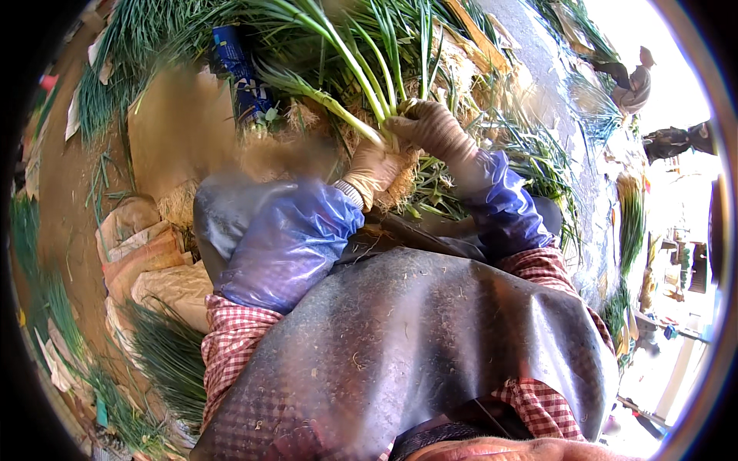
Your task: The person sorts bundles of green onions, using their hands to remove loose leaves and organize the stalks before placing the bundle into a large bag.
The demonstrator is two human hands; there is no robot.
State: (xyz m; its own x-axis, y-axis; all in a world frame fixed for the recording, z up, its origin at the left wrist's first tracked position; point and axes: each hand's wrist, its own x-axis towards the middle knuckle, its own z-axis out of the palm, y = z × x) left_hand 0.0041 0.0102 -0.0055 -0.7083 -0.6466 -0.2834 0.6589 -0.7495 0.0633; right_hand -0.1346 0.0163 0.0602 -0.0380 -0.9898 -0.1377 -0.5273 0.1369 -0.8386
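Both of my hands wear tan work gloves, and blue plastic sleeves cover my forearms. In my left hand [373,170] is a small bunch of green onions [367,81], gripped low on the pale stems. Their leaves point up and away from me, while stringy roots [401,188] hang under the glove. My right hand [432,131] is closed at the right side of the same stems, thumb and fingers pinched together just above the left glove. What exactly lies between those right fingers is partly hidden. A dark apron [430,323] covers my lap.
Beyond my hands lies a heap of green onions [173,34], with a blue printed package [237,73] among it. Tan sacks [157,261] and another onion bundle [165,349] lie at left. Far right, a person [634,84] is bent over. Smudges blur parts of the view.
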